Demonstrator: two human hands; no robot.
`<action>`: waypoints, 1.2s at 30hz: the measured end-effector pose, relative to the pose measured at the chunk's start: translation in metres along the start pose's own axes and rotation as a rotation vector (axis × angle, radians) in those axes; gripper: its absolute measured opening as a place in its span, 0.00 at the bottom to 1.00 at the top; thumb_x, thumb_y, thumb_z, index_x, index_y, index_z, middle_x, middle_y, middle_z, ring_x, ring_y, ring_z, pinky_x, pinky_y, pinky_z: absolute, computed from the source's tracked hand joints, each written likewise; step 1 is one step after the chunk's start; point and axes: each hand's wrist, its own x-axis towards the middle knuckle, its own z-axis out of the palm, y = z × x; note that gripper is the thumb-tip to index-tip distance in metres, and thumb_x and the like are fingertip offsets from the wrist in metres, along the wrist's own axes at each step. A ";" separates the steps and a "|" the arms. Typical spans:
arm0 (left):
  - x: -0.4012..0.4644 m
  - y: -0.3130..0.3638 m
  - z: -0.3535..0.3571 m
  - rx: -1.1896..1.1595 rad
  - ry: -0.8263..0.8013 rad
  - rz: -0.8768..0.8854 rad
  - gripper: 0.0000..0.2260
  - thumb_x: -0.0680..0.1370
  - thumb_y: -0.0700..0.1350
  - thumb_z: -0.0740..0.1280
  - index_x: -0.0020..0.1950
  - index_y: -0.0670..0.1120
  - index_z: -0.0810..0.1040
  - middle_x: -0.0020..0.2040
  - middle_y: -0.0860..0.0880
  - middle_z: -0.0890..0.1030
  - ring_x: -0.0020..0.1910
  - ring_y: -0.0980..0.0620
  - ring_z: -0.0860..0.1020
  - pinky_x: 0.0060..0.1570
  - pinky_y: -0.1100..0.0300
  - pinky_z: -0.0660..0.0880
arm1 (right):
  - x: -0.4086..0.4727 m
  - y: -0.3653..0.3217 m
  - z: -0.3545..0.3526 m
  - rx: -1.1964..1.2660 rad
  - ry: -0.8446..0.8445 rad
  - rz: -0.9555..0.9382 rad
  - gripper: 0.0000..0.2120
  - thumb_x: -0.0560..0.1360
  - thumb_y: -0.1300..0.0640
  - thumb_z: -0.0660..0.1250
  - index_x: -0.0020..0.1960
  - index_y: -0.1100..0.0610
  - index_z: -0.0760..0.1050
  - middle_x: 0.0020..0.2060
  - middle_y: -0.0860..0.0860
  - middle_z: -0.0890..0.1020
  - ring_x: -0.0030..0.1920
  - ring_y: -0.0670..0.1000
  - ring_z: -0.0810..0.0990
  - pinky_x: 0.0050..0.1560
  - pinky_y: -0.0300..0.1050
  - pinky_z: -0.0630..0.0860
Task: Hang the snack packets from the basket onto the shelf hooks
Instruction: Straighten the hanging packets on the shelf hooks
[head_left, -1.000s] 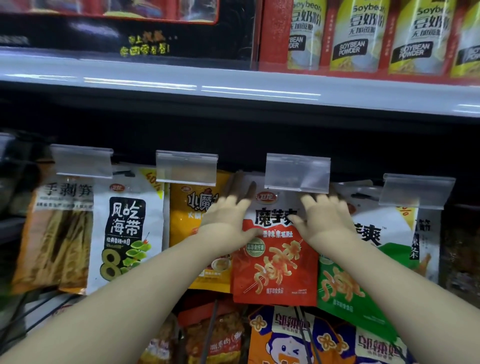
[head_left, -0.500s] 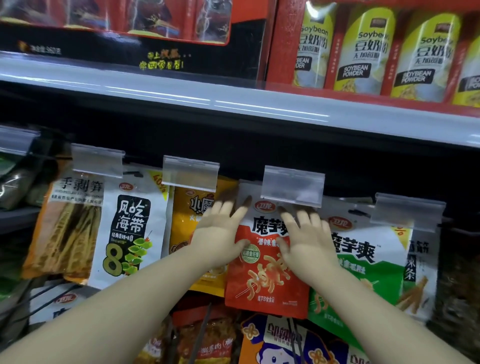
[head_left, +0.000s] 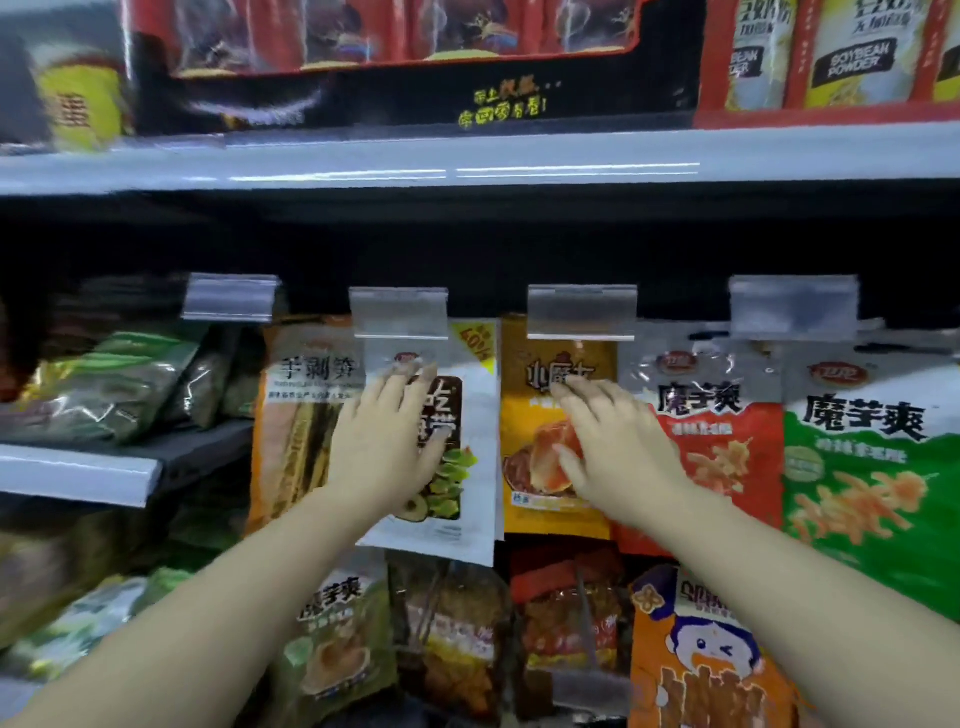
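**Both hands flat on hanging snack packets**

A grey shelf edge runs across the upper part of the frame, with red boxes and soybean powder packs standing above it at the upper right. Below it, a row of packets hangs across the middle of the frame under clear plastic label holders.

From centre to right hang a white seaweed packet, an orange packet, a red packet and a green packet. A tan bamboo-shoot packet hangs left of the white one.

The left hand lies open, fingers spread, flat against the white seaweed packet. The right hand is also open, fingers extended, resting on the orange packet with its outer edge over the red one. Neither hand grips anything.

More packets fill the lower frame, blurred.
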 end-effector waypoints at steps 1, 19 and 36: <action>0.000 -0.015 0.001 -0.080 -0.018 -0.060 0.29 0.77 0.57 0.64 0.74 0.46 0.64 0.73 0.47 0.68 0.72 0.46 0.65 0.66 0.50 0.67 | 0.009 -0.016 0.001 0.000 0.008 0.003 0.30 0.73 0.48 0.67 0.72 0.56 0.65 0.69 0.55 0.71 0.67 0.60 0.71 0.63 0.55 0.71; 0.069 -0.080 0.015 -1.054 -0.030 -0.660 0.10 0.78 0.44 0.66 0.53 0.38 0.80 0.45 0.43 0.81 0.38 0.49 0.74 0.41 0.59 0.69 | 0.108 -0.083 0.022 1.034 0.144 0.852 0.07 0.77 0.54 0.64 0.51 0.58 0.74 0.34 0.51 0.73 0.33 0.50 0.70 0.32 0.42 0.64; 0.036 -0.096 0.043 -1.226 -0.171 -0.577 0.15 0.74 0.47 0.71 0.59 0.44 0.79 0.52 0.49 0.83 0.51 0.51 0.80 0.58 0.54 0.76 | 0.081 -0.087 0.054 1.164 0.139 0.843 0.11 0.77 0.51 0.65 0.53 0.58 0.75 0.44 0.52 0.78 0.41 0.49 0.74 0.37 0.44 0.69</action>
